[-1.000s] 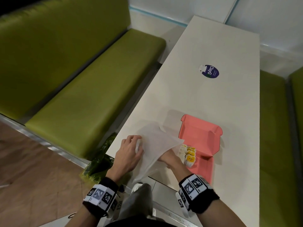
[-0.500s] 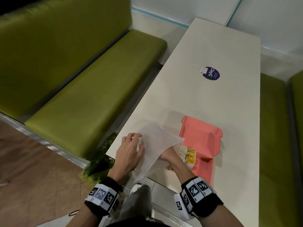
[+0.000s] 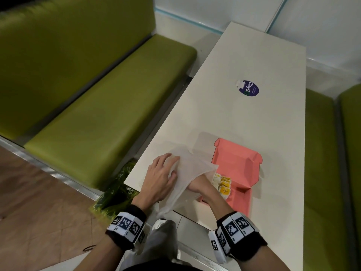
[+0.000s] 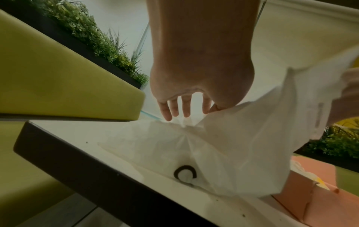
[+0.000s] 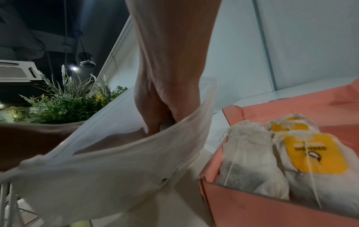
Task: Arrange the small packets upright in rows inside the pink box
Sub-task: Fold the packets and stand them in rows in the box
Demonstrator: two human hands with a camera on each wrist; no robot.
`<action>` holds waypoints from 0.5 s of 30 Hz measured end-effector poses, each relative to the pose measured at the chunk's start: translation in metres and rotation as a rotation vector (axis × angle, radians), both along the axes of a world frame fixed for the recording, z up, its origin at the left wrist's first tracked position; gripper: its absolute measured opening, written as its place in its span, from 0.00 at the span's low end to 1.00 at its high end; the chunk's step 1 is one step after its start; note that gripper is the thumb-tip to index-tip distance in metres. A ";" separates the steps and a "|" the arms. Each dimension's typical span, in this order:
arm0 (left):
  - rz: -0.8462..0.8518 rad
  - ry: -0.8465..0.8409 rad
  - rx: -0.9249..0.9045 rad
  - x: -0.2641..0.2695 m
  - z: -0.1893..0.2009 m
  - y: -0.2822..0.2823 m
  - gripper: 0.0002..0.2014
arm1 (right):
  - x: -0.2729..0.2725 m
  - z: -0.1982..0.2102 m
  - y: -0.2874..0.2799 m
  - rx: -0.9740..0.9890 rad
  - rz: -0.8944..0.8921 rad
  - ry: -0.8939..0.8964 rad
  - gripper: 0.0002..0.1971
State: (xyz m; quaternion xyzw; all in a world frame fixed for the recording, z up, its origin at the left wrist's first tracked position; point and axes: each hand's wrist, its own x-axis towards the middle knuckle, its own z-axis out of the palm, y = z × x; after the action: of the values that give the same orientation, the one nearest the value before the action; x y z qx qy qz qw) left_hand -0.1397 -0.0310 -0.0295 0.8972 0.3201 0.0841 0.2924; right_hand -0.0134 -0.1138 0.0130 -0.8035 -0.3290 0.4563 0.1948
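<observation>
At the near edge of the white table (image 3: 244, 122), toward six o'clock in the head view: pink box (image 3: 237, 163) lying open, lid flap folded back toward twelve, light card walls likely to skid or buckle if leaned on. Just beside it at nine o'clock, white plastic bag (image 3: 187, 173) — thin, limp, slippery film, no shape of its own, so best steadied at the mouth rather than squeezed. Left hand (image 3: 161, 178) on the bag's outer side at nine o'clock, thumb and fingertips pinching a fold of film, the remaining fingers (image 4: 175, 106) spread and relaxed. Right hand (image 3: 197, 183) pushed wrist-deep into the bag's mouth; fingers buried in the film, so cannot tell whether apart, together or closed on anything. Small packets (image 5: 276, 159) already standing in two short rows at the box's nine-o'clock wall, touching one another — soft paper sachets with yellow tags on thin strings, very light and crushable. Probably best taken by a gentle pinch at the upper edge, not by tag or string, and lowered upright against a neighbour for support.
</observation>
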 end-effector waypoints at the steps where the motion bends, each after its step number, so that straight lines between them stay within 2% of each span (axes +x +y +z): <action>1: -0.021 0.021 0.003 0.001 -0.001 -0.001 0.30 | -0.001 0.003 -0.001 0.001 0.003 -0.012 0.18; 4: -0.095 0.122 0.037 0.005 -0.006 -0.002 0.34 | 0.004 -0.002 -0.004 -0.013 0.032 -0.046 0.23; 5: -0.106 0.164 0.056 0.006 -0.009 -0.002 0.34 | 0.004 0.002 -0.005 -0.032 0.069 -0.057 0.18; 7: -0.102 0.240 0.081 0.008 -0.015 -0.001 0.36 | 0.003 0.014 -0.007 -0.034 0.103 -0.080 0.03; 12: -0.062 0.362 0.120 0.008 -0.026 -0.002 0.37 | 0.004 0.025 -0.014 0.051 0.135 -0.145 0.11; 15: -0.011 0.395 0.129 0.010 -0.024 -0.003 0.37 | 0.004 0.025 -0.019 0.112 0.084 -0.152 0.08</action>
State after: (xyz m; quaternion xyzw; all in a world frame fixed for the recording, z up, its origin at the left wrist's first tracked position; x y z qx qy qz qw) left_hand -0.1301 -0.0340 -0.0537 0.9149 0.3601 -0.0745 0.1663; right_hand -0.0094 -0.1329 0.0380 -0.8091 -0.4012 0.3828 0.1944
